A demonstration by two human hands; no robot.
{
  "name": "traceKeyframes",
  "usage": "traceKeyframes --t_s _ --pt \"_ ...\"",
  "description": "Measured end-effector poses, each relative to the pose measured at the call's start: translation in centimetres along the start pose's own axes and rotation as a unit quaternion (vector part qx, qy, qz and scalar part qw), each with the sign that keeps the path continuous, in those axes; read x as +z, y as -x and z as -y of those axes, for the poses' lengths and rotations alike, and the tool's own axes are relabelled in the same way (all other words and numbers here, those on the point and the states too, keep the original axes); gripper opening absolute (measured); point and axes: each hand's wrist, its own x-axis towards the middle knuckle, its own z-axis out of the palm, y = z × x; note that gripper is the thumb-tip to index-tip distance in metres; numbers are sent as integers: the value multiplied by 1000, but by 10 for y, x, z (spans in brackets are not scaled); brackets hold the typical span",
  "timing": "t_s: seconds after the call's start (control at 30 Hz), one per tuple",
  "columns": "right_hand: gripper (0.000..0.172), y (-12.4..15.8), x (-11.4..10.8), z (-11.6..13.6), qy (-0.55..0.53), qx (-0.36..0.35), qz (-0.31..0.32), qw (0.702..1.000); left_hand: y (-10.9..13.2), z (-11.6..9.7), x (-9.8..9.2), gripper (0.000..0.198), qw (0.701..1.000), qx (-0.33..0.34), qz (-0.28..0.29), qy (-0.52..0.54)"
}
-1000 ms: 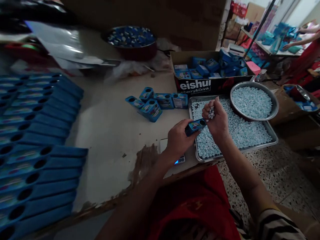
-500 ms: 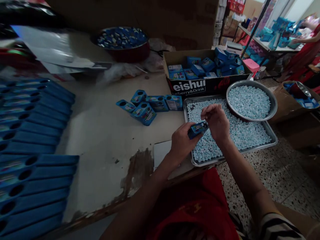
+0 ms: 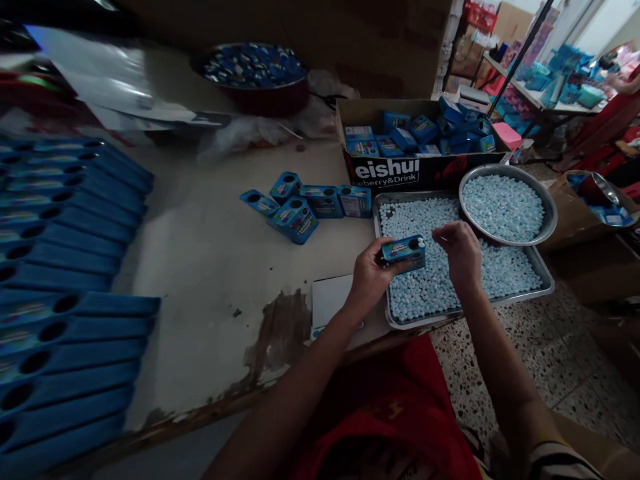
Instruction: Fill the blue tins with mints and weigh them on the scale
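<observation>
Left hand (image 3: 373,277) grips one box (image 3: 411,251); right hand (image 3: 463,257), hold unclear, hovers over one tray (image 3: 415,322) beside five boxes (image 3: 301,225).

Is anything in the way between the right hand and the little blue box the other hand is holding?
Nothing that I can see. Only a small open gap separates the right hand from the blue box in the left hand. The pale pieces seem to lie underneath, not between them.

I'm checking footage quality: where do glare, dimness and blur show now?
Head view throughout: glare streaks the glossy sheet; the cardboard behind is dim; the blue boxes at far left look smeared; the box in the left hand looks sharper.
</observation>
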Motion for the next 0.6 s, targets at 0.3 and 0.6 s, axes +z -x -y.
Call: traceKeyframes --t_s 0.3,0.6 --pt "30 25 0 -49 449 -189 290 824 14 -22 -33 57 999 -4 -32 -6" --pt "37 24 22 -50 573 -235 348 704 63 -19 -135 52 988 -53 -49 -134"
